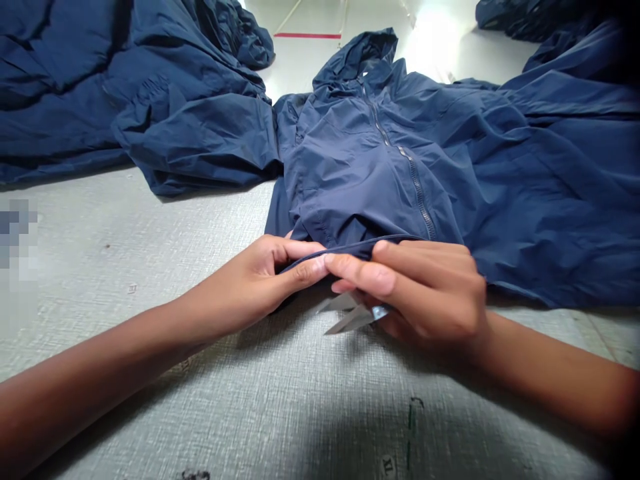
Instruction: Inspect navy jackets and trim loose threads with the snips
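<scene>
A navy blue hooded jacket (345, 160) lies on the table, its front zipper running down towards me. My left hand (273, 273) pinches the bottom hem between thumb and fingers. Tucked in my right hand (430, 287) is a pair of thread snips (350, 317), the two pointed blades apart and aimed left, below the hem. The thumb and forefinger of that hand press on the hem edge, close to my left thumb. The handle of the snips is mostly hidden in the palm.
More navy garments (190, 127) are heaped at the left, and others (575, 167) at the right overlap the jacket's side. The grey textured table (240, 407) bears small paper size labels (389, 465) and a green mark (411, 433). A red strip (307, 35) lies at the back.
</scene>
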Demonstrator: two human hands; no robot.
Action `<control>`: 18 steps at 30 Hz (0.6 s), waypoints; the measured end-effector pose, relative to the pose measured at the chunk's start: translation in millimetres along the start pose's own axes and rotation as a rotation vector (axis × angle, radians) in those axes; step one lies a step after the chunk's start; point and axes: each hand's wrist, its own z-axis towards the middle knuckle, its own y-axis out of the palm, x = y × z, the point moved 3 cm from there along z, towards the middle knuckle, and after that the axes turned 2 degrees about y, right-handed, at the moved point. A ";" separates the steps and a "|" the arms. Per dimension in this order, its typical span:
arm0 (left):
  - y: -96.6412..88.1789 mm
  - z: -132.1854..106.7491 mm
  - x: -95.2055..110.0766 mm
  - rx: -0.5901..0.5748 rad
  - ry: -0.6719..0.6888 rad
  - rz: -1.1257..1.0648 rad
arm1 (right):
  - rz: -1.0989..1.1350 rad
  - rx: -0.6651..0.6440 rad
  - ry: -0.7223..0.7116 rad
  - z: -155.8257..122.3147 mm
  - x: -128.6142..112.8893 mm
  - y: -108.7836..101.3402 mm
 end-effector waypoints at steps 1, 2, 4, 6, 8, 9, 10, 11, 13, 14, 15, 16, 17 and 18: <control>0.6 -0.1 -0.3 0.002 -0.009 -0.014 | -0.009 0.010 -0.023 0.9 -1.9 1.6; 0.9 -0.2 -0.3 0.007 -0.013 -0.022 | -0.020 0.020 -0.035 1.0 -3.2 2.6; 1.0 -0.5 0.6 0.021 -0.009 -0.025 | -0.032 0.036 -0.021 -0.3 -4.1 3.3; 1.0 -0.7 1.6 0.020 -0.002 -0.022 | -0.048 0.036 -0.008 -2.4 -3.9 2.9; 0.9 -0.7 1.6 0.011 -0.004 -0.027 | -0.055 0.016 -0.005 -3.9 -2.4 1.9; 0.6 -0.8 1.2 0.011 -0.007 -0.037 | -0.053 0.007 -0.007 -4.3 -1.2 1.1; 0.3 -0.8 0.6 0.015 -0.013 -0.052 | -0.043 -0.002 -0.016 -4.6 0.1 0.2; -0.1 -0.8 -0.1 0.022 -0.022 -0.069 | -0.026 -0.012 -0.029 -4.7 1.4 -0.7; -0.9 -1.2 -1.4 0.041 -0.037 -0.098 | 0.029 -0.042 -0.059 -5.0 3.6 -2.3; -1.1 -1.4 -1.9 0.048 -0.042 -0.106 | 0.064 -0.057 -0.070 -5.3 4.3 -2.9; -1.3 -1.7 -2.2 0.053 -0.044 -0.109 | 0.103 -0.062 -0.073 -5.8 4.7 -3.6; -1.4 -2.0 -2.4 0.059 -0.044 -0.108 | 0.143 -0.058 -0.067 -6.5 4.9 -4.4; -1.6 -2.3 -2.6 0.065 -0.042 -0.104 | 0.176 -0.054 -0.058 -7.3 4.9 -5.0; -1.7 -2.6 -2.7 0.069 -0.038 -0.101 | 0.205 -0.046 -0.054 -8.3 4.4 -5.7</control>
